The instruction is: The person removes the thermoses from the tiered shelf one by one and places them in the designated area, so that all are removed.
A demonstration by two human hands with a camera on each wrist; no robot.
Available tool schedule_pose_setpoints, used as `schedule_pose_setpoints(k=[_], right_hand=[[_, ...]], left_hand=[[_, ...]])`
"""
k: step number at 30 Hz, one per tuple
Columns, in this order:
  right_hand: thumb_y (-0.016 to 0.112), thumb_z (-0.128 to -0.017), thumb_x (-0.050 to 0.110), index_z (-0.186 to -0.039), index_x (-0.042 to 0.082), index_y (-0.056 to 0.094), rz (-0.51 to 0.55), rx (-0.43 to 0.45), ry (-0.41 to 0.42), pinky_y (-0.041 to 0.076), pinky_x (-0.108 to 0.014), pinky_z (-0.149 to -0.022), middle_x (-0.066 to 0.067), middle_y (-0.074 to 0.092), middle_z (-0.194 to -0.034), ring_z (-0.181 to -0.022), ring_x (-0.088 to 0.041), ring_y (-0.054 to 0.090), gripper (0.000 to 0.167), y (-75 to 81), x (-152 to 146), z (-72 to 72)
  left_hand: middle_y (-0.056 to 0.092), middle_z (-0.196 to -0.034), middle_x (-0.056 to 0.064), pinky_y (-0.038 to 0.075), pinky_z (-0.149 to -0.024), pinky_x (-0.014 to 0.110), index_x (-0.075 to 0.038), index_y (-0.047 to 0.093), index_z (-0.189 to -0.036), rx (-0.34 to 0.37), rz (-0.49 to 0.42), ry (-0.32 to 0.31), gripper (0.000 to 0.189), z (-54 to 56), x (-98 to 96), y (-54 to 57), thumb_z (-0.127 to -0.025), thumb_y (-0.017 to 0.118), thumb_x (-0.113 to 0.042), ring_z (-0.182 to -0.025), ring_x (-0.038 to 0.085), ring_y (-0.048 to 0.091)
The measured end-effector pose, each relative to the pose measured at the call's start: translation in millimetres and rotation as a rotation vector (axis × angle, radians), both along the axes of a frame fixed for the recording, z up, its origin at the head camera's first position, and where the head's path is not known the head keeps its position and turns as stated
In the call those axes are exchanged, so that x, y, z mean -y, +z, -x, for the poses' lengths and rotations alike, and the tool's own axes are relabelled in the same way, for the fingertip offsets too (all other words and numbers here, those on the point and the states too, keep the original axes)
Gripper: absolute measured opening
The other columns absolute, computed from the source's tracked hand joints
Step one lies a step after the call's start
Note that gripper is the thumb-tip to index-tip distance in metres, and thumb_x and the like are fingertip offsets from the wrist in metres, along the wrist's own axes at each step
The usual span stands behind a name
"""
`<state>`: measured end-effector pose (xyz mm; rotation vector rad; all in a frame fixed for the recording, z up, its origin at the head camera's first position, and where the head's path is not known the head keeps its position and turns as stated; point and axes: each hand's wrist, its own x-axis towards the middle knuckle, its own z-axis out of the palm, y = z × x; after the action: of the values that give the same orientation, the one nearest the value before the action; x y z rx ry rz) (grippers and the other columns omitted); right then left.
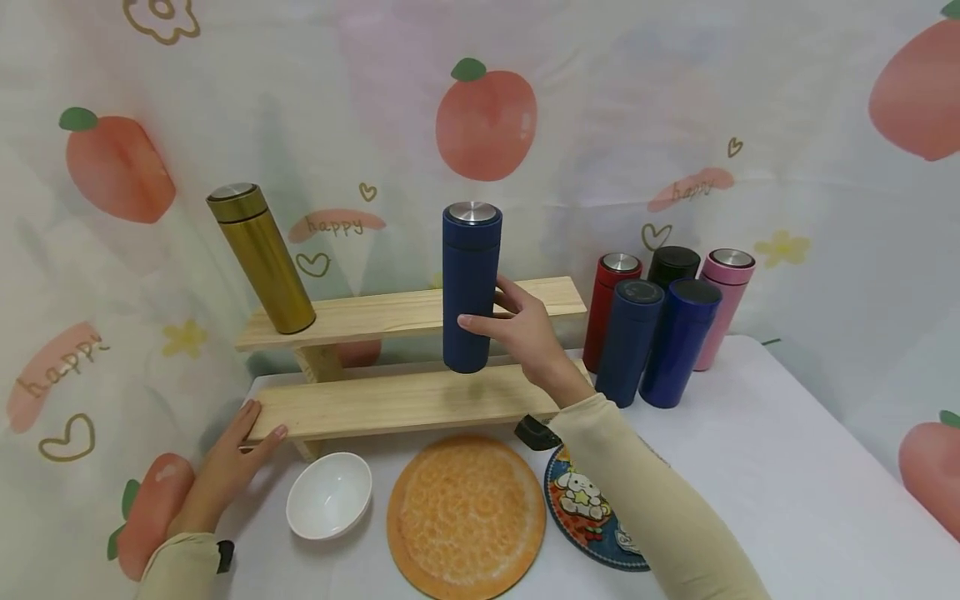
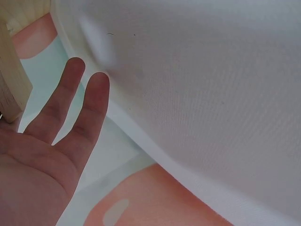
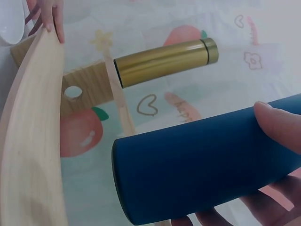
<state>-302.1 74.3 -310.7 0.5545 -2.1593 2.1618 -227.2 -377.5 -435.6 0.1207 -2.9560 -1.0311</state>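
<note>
My right hand (image 1: 531, 332) grips a dark blue thermos (image 1: 470, 287) with a silver lid top, held upright in front of the upper board of a two-tier wooden shelf (image 1: 420, 315). In the right wrist view the blue thermos (image 3: 197, 165) lies between thumb and fingers, its base apart from the boards. My left hand (image 1: 228, 462) rests at the left end of the lower board (image 1: 390, 402), thumb on top. Two of its fingers (image 2: 96, 99) stretch out straight in the left wrist view. A gold thermos (image 1: 262, 258) stands at the upper board's left end.
On the right stand several thermoses: red (image 1: 611, 312), black (image 1: 673, 265), pink (image 1: 726, 292), dark blue (image 1: 628, 342) and glossy blue (image 1: 678, 346). In front of the shelf are a white bowl (image 1: 330, 496), a round orange mat (image 1: 467, 517) and a cartoon-printed round mat (image 1: 585, 508), partly under my right arm.
</note>
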Motion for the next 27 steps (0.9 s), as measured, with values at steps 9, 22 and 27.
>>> schedule_pose_setpoints(k=[9,22,27], right_hand=[[0.082,-0.095,0.015,-0.168,0.015,0.038,-0.022,0.042,0.008,0.041,-0.063,-0.116,-0.016,0.049,-0.162,-0.142,-0.04,0.053,0.085,-10.7,-29.5,-18.5],[0.079,-0.098,0.018,-0.17,0.014,0.034,-0.097,0.054,-0.09,0.035,-0.066,-0.119,-0.018,0.044,-0.166,-0.144,-0.044,0.049,0.085,-26.1,-77.2,-38.2],[0.079,-0.098,0.016,-0.169,0.012,0.034,-0.105,0.054,-0.132,0.036,-0.066,-0.118,-0.021,0.049,-0.161,-0.141,-0.044,0.051,0.084,-27.4,-94.2,-46.0]], left_hand=[[0.001,-0.173,0.032,0.013,-0.122,0.073,0.005,0.007,-0.167,-0.009,-0.006,-0.005,0.098,-2.0,2.3,-1.2,-0.108,0.061,-0.052,-0.157,0.057,0.005],[-0.002,-0.173,0.033,0.013,-0.121,0.075,0.005,0.004,-0.167,0.002,-0.011,-0.017,0.098,-1.6,0.1,2.0,-0.109,0.059,-0.052,-0.156,0.059,0.003],[0.002,-0.173,0.034,0.013,-0.122,0.074,0.007,0.007,-0.167,-0.024,-0.006,-0.028,0.097,0.2,0.5,0.8,-0.109,0.06,-0.049,-0.157,0.058,0.005]])
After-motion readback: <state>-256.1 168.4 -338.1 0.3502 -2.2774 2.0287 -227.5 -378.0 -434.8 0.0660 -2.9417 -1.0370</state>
